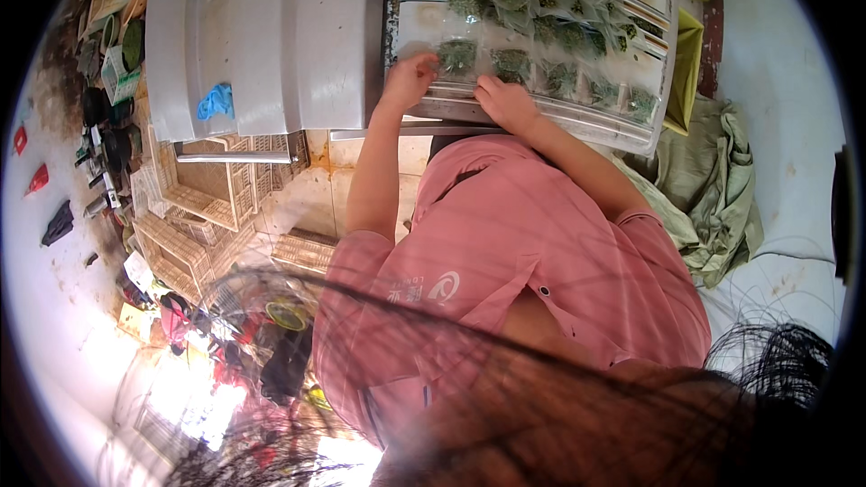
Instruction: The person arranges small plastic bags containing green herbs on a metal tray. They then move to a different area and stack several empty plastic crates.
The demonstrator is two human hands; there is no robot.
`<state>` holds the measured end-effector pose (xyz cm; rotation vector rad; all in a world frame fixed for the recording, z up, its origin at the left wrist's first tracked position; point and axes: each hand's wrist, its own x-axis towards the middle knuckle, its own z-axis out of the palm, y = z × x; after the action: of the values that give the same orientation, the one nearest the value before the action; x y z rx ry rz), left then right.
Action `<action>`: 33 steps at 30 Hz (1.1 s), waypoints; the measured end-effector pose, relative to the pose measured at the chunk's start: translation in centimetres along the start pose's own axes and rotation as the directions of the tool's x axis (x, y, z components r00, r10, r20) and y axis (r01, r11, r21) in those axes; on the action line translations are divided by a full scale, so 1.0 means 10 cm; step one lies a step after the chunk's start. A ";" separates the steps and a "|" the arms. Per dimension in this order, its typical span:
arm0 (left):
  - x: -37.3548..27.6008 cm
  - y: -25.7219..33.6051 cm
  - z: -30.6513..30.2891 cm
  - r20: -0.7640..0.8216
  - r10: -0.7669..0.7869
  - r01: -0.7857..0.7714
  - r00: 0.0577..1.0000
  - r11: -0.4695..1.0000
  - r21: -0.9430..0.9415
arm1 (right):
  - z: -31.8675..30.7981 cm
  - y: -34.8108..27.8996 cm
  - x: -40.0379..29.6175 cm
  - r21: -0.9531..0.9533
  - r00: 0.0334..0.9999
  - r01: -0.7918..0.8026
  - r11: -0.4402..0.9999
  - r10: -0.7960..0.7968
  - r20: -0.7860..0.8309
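Clear plastic bags of green plant matter lie in two rows on the steel bed [419,17] of what looks like a chamber vacuum sealer. My left hand [410,81] is at the left side of the nearest bag [458,57], thumb and fingertips close together. Whether they pinch its film cannot be made out. My right hand [507,103] rests at the near sealing bar [575,107], its fingertips by the lower edge of a second bag [510,65]. More bags [561,30] overlap behind, their open-looking ends crumpled together.
At left is a stepped steel lid [331,34] with a crumpled blue glove or cloth [216,102] on it. Plastic crates [199,182] stand on the tiled floor below. A yellow-green container [685,74] and a heap of green fabric [710,182] are at right.
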<state>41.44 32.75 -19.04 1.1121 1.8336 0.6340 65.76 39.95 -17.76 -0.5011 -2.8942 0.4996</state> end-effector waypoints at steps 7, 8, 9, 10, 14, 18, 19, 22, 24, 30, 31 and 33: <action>0.71 0.07 0.04 -0.475 -0.041 -0.072 0.879 0.974 -0.217 | -0.06 0.00 0.04 0.058 0.983 0.033 0.998 -0.042 0.179; 0.77 0.12 0.08 -0.402 -0.094 -0.042 0.911 0.948 -0.314 | -0.13 0.02 0.07 0.124 0.973 0.026 0.992 -0.054 0.224; 0.86 0.33 0.07 -0.312 -0.129 -0.009 0.941 0.915 -0.404 | -0.21 0.03 0.10 0.185 0.962 0.003 0.983 -0.053 0.267; 0.90 0.46 0.04 -0.223 -0.159 0.032 0.962 0.873 -0.486 | -0.25 0.02 0.12 0.300 0.970 -0.128 0.945 0.056 0.237; 0.90 0.38 -0.18 0.224 -0.201 0.301 0.954 0.617 -0.727 | -0.29 0.01 0.30 0.836 0.718 -0.538 0.105 0.576 0.390; 0.42 0.44 -0.20 0.274 -0.228 0.343 0.934 0.362 -0.867 | -0.29 0.12 0.47 0.777 0.571 -0.446 -0.444 0.528 0.629; 0.30 0.44 -0.21 0.267 -0.235 0.338 0.934 0.350 -0.874 | -0.32 0.14 0.52 0.751 0.575 -0.444 -0.489 0.487 0.657; 0.06 0.29 -0.18 0.077 -0.280 0.247 0.957 0.641 -0.727 | -0.31 0.22 0.60 0.755 0.616 -0.535 -0.380 0.436 0.656; 0.00 0.11 -0.09 -0.143 -0.219 0.107 0.965 0.830 -0.547 | -0.28 0.26 0.62 0.769 0.695 -0.637 0.045 0.463 0.549; 0.12 -0.11 0.10 -0.562 0.114 -0.053 0.819 0.991 0.125 | -0.08 0.04 0.77 0.315 0.912 -0.406 0.858 0.358 0.201; 0.13 -0.10 0.11 -0.608 0.196 -0.086 0.770 0.975 0.206 | -0.02 0.03 0.77 0.252 0.923 -0.381 0.889 0.349 0.165; 0.12 -0.06 0.12 -0.583 0.188 -0.037 0.791 0.965 0.260 | 0.08 0.00 0.79 0.120 0.942 -0.332 0.936 0.322 0.092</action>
<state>41.96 33.50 -20.63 1.2787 2.4562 0.9432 58.23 42.54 -17.72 -0.9706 -2.8250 0.7667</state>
